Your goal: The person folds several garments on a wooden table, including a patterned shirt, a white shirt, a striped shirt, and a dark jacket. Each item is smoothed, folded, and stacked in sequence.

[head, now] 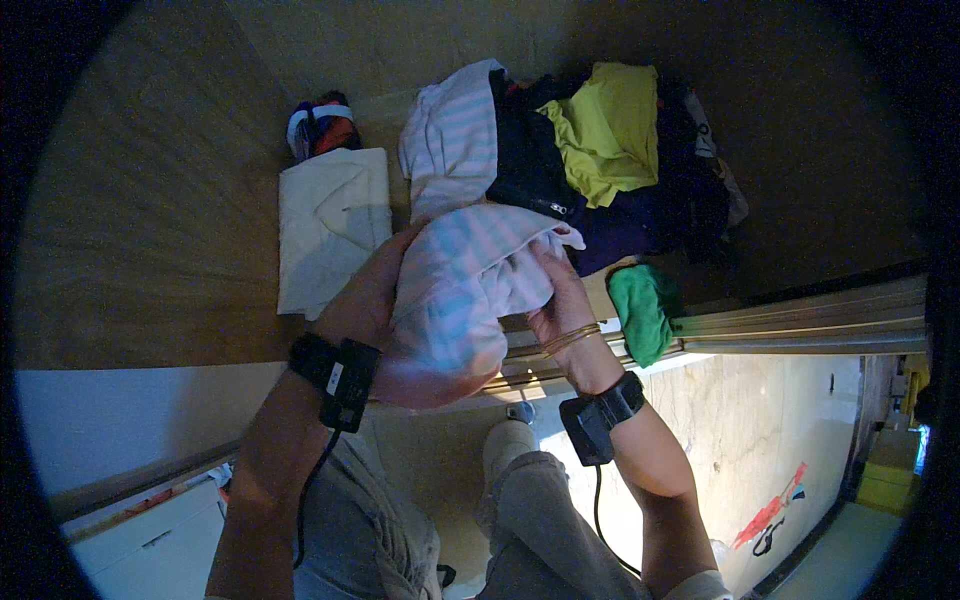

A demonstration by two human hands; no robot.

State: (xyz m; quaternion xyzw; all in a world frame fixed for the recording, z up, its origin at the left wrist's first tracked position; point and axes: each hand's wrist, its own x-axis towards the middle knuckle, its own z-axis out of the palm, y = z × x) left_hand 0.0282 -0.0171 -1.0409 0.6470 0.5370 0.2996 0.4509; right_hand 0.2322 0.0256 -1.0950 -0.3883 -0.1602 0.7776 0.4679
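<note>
Between my hands is a bunched pink and light-blue striped cloth. My left hand grips its left side, the fingers mostly hidden by the fabric. On its right side, my right hand holds a fold between thumb and fingers. Just beyond lies a similar striped cloth, against a black garment with a zip. A folded white cloth is left of my left hand. To the right are a yellow garment, dark purple fabric and a green cloth near the shelf's edge.
A rolled dark, red and white textile sits behind the white cloth. The brown wooden shelf has sliding-door tracks along its near right edge. Below are my legs, a white drawer front and a pale floor.
</note>
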